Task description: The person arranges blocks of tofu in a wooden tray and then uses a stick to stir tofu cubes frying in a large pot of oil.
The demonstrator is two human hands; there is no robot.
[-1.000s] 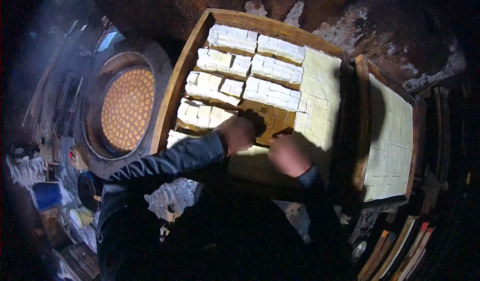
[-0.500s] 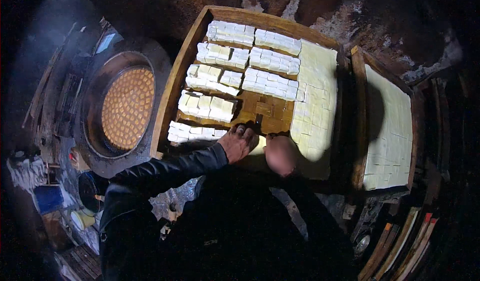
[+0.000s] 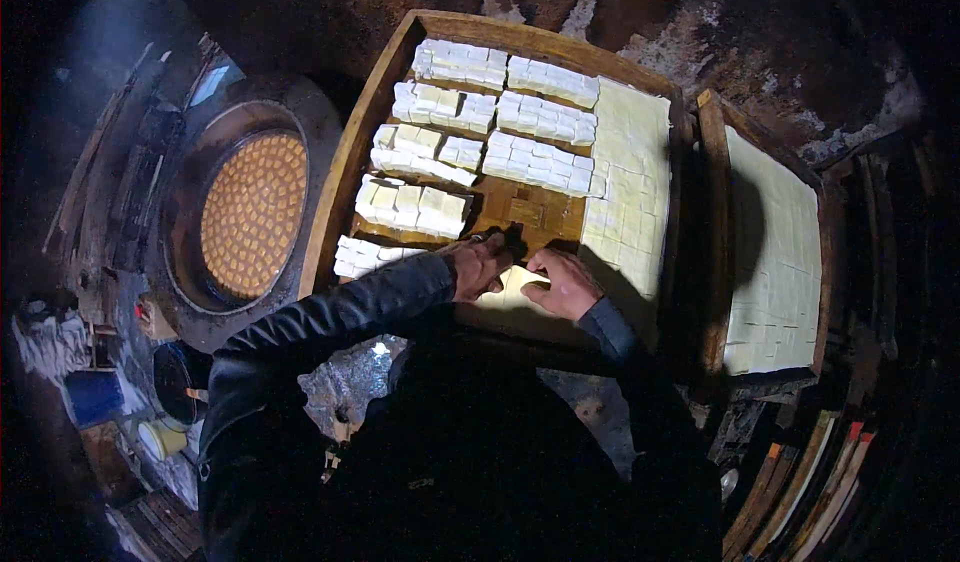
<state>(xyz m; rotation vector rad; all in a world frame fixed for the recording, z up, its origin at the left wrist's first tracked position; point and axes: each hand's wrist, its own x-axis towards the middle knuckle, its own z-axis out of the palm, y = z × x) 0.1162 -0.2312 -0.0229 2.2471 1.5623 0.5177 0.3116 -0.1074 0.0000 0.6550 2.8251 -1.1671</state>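
A wooden tray [image 3: 338, 177] in front of me holds rows of cut tofu blocks [image 3: 540, 165] and, down its right side, a scored tofu sheet [image 3: 630, 212]. My left hand [image 3: 478, 264] is at the near part of the tray, its fingers curled down against the left edge of a pale tofu piece [image 3: 515, 290]. On that piece's right edge, the thumb and bent fingers of my right hand [image 3: 566, 284] close in. The fingertips are partly hidden, and the near tofu lies in shadow below both hands.
At the left stands a round pan [image 3: 180, 232] with many browned pieces [image 3: 253, 217] in it. A second wooden tray [image 3: 712, 232] with a scored white sheet [image 3: 780, 262] is to the right. Wooden slats [image 3: 800, 482] lie at the lower right; a bucket [image 3: 163, 439] sits lower left.
My right hand, a blur half a second ago, now shows clearly with thumb and fingers at the tofu. My left hand has shifted slightly and its fingers have curled more.
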